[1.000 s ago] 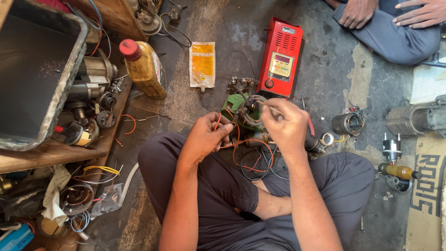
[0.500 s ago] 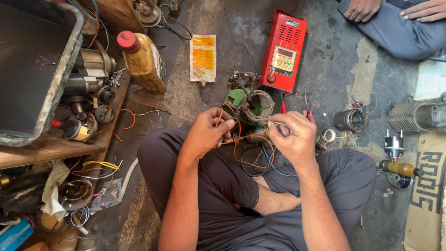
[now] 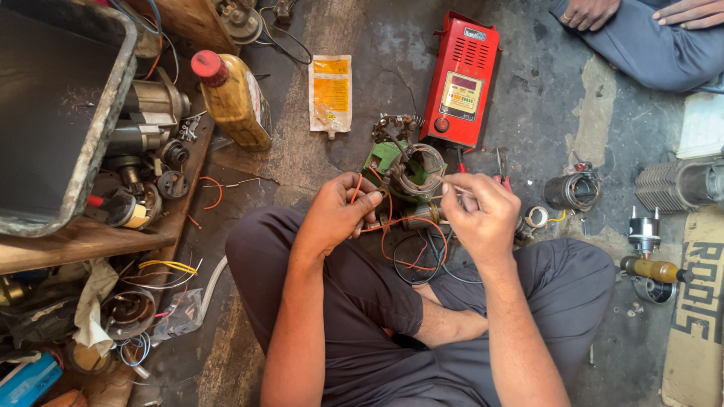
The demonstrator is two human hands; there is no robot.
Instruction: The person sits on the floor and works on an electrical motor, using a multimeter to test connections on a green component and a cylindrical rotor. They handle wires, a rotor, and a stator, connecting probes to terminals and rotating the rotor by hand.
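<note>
I sit cross-legged on a concrete floor. My left hand (image 3: 337,212) pinches a thin red wire (image 3: 392,226) that loops down over my lap. My right hand (image 3: 483,213) pinches a thin wire end that runs toward a round metal coil housing (image 3: 416,172), which rests on a green part (image 3: 382,156) between my hands. Black and red wire loops (image 3: 422,260) lie on my legs below the hands.
A red meter box (image 3: 461,81) stands just beyond the coil. A yellow bottle (image 3: 234,102) and a yellow sachet (image 3: 330,92) lie to the left. A grey tray (image 3: 113,120) and motor parts (image 3: 147,143) fill the left side. Another person's hands (image 3: 641,11) are at top right.
Both hands have shifted slightly while handling the wires; the right hand has dropped a little and now pinches the wire end close to the coil housing.
</note>
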